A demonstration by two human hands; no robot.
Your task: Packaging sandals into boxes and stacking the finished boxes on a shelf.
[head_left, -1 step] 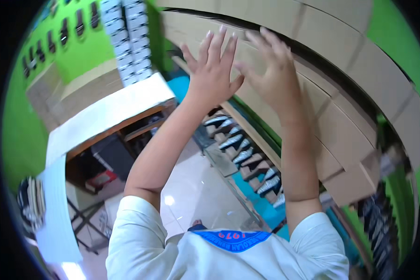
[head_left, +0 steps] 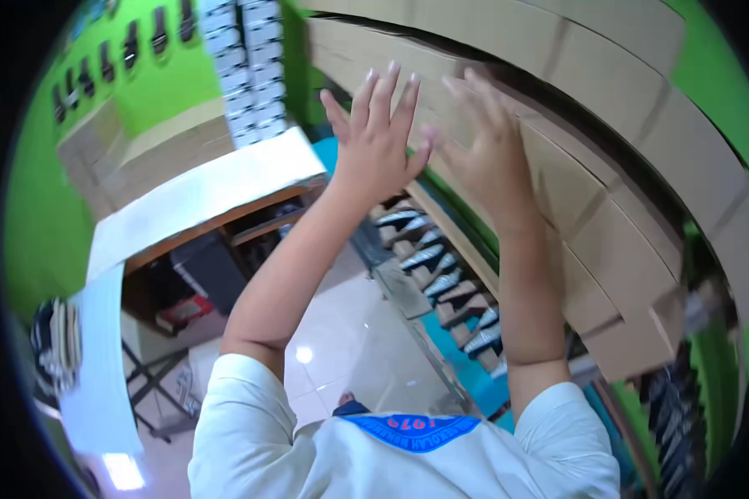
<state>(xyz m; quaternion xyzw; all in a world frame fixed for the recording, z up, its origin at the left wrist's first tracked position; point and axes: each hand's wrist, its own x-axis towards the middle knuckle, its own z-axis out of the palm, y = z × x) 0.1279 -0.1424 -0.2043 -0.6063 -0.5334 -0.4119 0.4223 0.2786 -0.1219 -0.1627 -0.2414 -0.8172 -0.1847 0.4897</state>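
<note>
Both my arms reach out ahead, and neither hand holds anything. My left hand (head_left: 378, 141) is open, its fingers and thumb spread. Beside it on the right is my right hand (head_left: 493, 158), also open and somewhat smeared by motion. The two thumbs point toward each other with a small gap between them. Behind the hands runs a stack of brown cardboard boxes (head_left: 607, 258); I cannot tell whether my right hand touches them. Below the hands, a row of shoes (head_left: 431, 259) sits on a turquoise-covered shelf (head_left: 449, 337).
A white-topped desk (head_left: 212, 187) stands at the left, with a dark box (head_left: 210, 270) beneath it. White boxes (head_left: 250, 71) are stacked by the green wall (head_left: 154, 83), where sandals (head_left: 131, 46) hang. Folded items (head_left: 57, 341) lie at far left. Dark shoes (head_left: 681, 424) hang at lower right.
The room has shifted slightly right in the picture as my view turned. My hands have sunk a little in the picture and are still open and spread.
</note>
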